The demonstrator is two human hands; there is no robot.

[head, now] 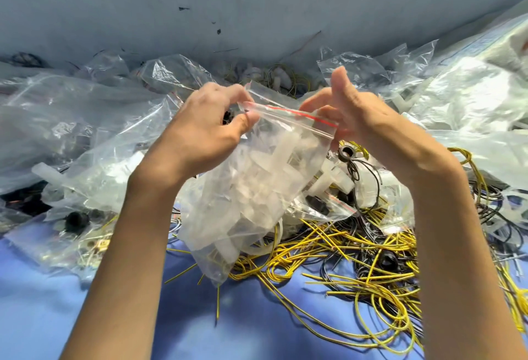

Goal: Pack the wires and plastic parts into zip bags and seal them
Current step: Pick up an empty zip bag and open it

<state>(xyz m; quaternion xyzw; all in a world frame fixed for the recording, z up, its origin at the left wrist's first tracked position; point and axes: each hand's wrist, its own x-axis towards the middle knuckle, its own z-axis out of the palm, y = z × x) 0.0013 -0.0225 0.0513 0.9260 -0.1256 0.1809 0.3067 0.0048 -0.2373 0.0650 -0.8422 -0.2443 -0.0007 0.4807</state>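
Fingers [244,123] of left hand [204,125] and right hand [371,123] pinch the red-striped zip bag [217,256] — plastic parts [268,176] inside.

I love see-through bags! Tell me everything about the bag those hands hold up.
The zip bag is clear, crinkly plastic with a red line along its top zip strip. Whitish plastic parts fill it. It hangs tilted above yellow wires. The left hand pinches one top end, the right hand the other. Whether the zip is shut cannot be told.
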